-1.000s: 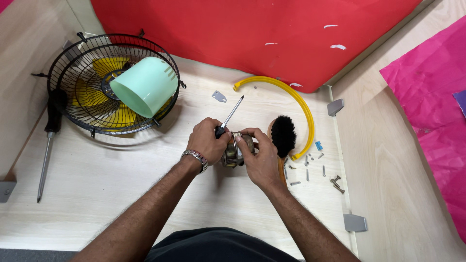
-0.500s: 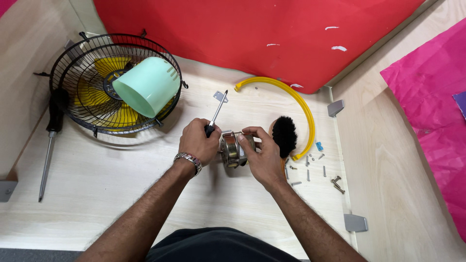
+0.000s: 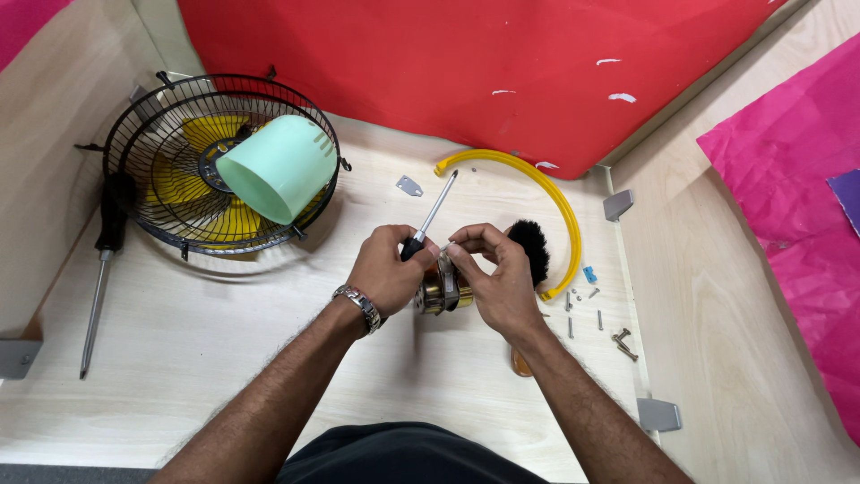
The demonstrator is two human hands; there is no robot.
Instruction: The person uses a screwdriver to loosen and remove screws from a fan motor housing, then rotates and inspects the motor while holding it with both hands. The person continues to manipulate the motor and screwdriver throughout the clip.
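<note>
Head view looks straight down on a pale wood-grain bench boxed in by low side walls, with a red sheet draped over the far wall and a pink sheet over the right wall. Largest on the bench is a black wire fan guard lying flat in the far left corner, yellow fan blades showing through its wires; a mint-green plastic housing rests tilted on top of the guard, its open mouth facing the near left. A yellow curved plastic strip arcs along the far right part of the bench, and a black-bristled brush lies just inside that arc, its brown handle running toward the near edge under the right forearm. A long black-handled screwdriver lies along the left edge, tip toward the near side. At mid-bench the left hand, a metal bracelet on its wrist, is closed around the black handle of a smaller screwdriver whose shaft points up and away toward the far wall. The right hand pinches a small part at its fingertips and rests against a brass-coloured fan motor sitting between the two hands; what the small part is cannot be told. A small grey metal bracket lies near the far wall, and loose screws with a tiny blue piece are scattered by the right edge
</note>
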